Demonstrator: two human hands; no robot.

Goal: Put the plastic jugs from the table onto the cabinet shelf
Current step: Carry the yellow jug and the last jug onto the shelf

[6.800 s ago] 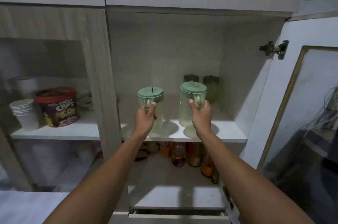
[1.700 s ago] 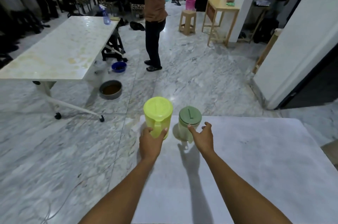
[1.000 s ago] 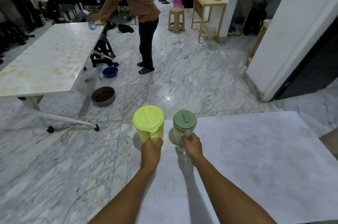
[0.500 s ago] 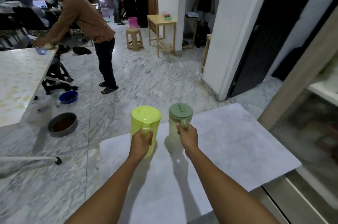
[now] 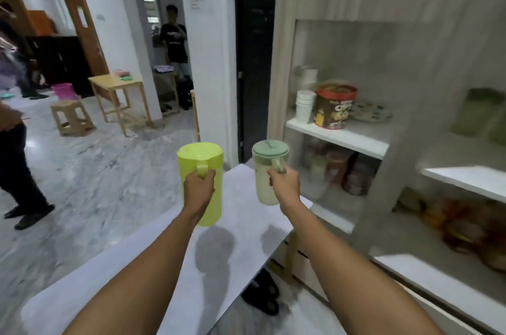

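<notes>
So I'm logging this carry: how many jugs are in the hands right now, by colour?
Yellow-green jug, in the left hand: 1
Pale translucent jug with green lid, in the right hand: 1
Total: 2

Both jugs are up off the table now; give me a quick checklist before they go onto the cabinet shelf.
1. Left hand grip on the yellow jug handle: ok, fingers wrapped.
2. Right hand grip on the green-lidded jug handle: ok.
3. Jugs clear of the table: ok, shadows lie below them.
4. Jugs upright: ok; lids seated.
5. Free space on the target shelf: cannot tell, blurred and partly out of frame.
6. Bystander out of the path: ok, off to the left.
</notes>
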